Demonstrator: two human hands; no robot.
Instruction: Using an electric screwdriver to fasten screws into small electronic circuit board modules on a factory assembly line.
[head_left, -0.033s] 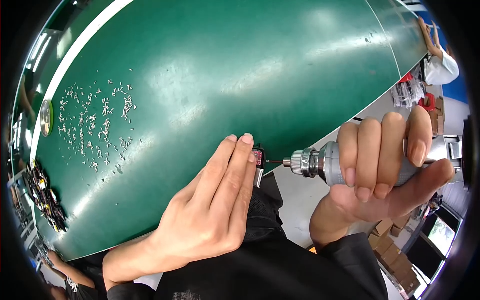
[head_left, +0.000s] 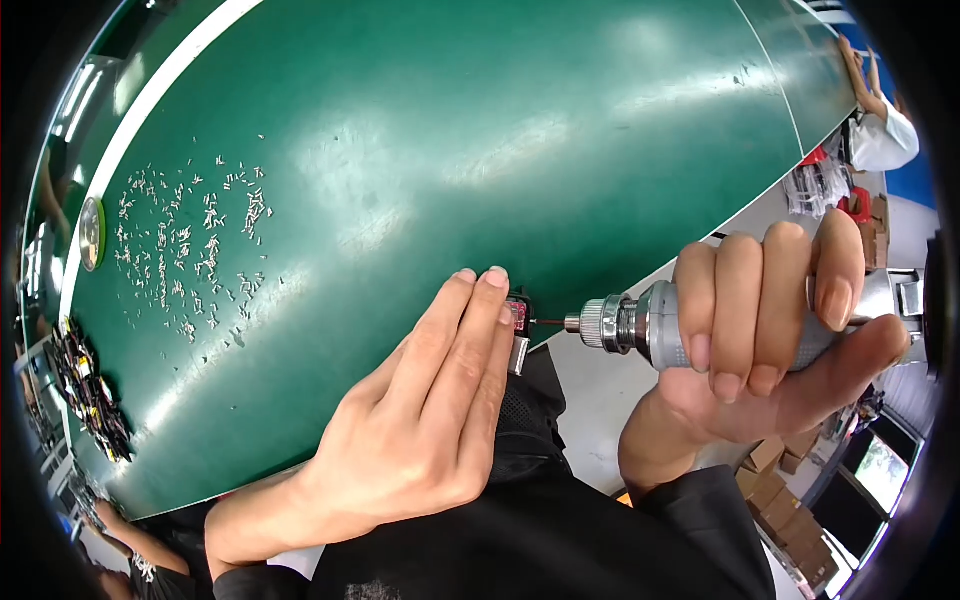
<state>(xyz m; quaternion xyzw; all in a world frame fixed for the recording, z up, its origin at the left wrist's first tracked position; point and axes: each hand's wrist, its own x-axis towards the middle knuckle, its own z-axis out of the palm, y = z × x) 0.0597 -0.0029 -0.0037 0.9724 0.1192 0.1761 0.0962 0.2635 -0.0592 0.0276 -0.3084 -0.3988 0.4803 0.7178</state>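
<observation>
While the one green table (head_left: 520,130) fills most of your view, its near edge runs slantwise from lower left to upper right, and both your hands work at that edge. A single scatter of small silvery screws (head_left: 190,240) lies on the table to your left, too many and too fine to count, well apart from your hands. One heap of dark parts (head_left: 85,390) sits at the far left rim, and one round disc (head_left: 92,232) lies above it near the table's far edge. Stacked cardboard boxes (head_left: 800,500) stand on the floor at lower right. At upper right another person's arm (head_left: 868,85) reaches along the table.

Your left hand (head_left: 420,430) lies flat and palm down, forearm coming in from the lower left, its fingers straight and pressed together, pointing up and to the right. Your right hand (head_left: 770,330) comes in from below, wrist bent, its four fingers curled close together over the barrel of one screwdriver (head_left: 640,325) with the thumb lying along the underside, so the grip is closed round the tool.

The screwdriver lies level, its silver chuck and thin bit (head_left: 548,322) pointing left. One small part (head_left: 518,318), dark with a reddish face and a pale metal tab below, sits at the table's edge, just beyond your left fingertips (head_left: 490,280) and touching them; the bit's tip meets its right side. How the fingertips hold it underneath you cannot tell.
</observation>
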